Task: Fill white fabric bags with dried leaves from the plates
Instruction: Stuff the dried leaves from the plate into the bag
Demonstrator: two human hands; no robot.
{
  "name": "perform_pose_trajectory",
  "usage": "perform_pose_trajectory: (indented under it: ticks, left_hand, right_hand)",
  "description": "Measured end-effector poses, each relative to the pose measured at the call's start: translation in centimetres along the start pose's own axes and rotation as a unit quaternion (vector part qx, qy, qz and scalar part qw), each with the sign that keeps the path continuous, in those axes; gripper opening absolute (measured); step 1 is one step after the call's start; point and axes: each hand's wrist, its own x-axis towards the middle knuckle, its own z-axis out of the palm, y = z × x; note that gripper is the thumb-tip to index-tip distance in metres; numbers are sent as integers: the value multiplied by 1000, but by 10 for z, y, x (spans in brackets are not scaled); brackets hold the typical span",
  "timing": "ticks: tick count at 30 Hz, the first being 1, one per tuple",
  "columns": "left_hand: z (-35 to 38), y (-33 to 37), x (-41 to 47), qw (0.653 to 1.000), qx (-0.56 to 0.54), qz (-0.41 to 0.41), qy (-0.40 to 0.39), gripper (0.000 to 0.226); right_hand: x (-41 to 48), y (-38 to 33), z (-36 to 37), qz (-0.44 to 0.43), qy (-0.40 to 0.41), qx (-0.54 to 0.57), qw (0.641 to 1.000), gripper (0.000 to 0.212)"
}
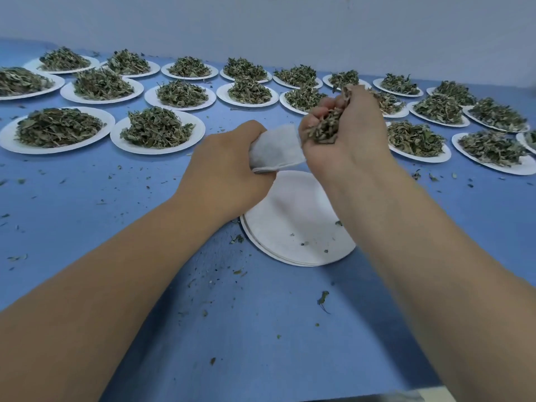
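The blue bench carries rows of white paper plates along its far side, each heaped with dried leaves. Nearer the person lies a small stack of emptied plates with only a few crumbs on top, and loose leaf bits are scattered over the bench.

Above that stack, the left grip is curled round the lower part of a white fabric bag, holding it up with its mouth towards the right. The right grip is cupped round a handful of leaves, fingers bunched, just beside the bag's upper edge.

The step in hand looks like stuffing this handful into the bag. Whether the mouth is actually open is hard to tell, as the right grip hides it. The next move calls for keeping the mouth spread and pushing the leaves down inside without spilling them. The stack below would catch what falls.
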Motion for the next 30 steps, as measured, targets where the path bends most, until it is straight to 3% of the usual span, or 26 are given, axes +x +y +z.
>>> perform_pose_trajectory:
  ticks: [5,17,22,30]
  left_hand:
    - [-1,2,0,1000,-25,-16,5,27]
    - [0,2,0,999,-25,-20,5,28]
    - [1,3,1,998,-46,-40,17,34]
    - [3,5,1,995,-80,-52,16,37]
  right_hand:
    - [-3,13,7,-52,12,-62,997,36]
    - [-10,27,5,-77,14,-195,978,40]
    - [-11,28,6,-119,-30,-228,966,19]
    - [-9,28,-1,-167,-57,-208,962,42]
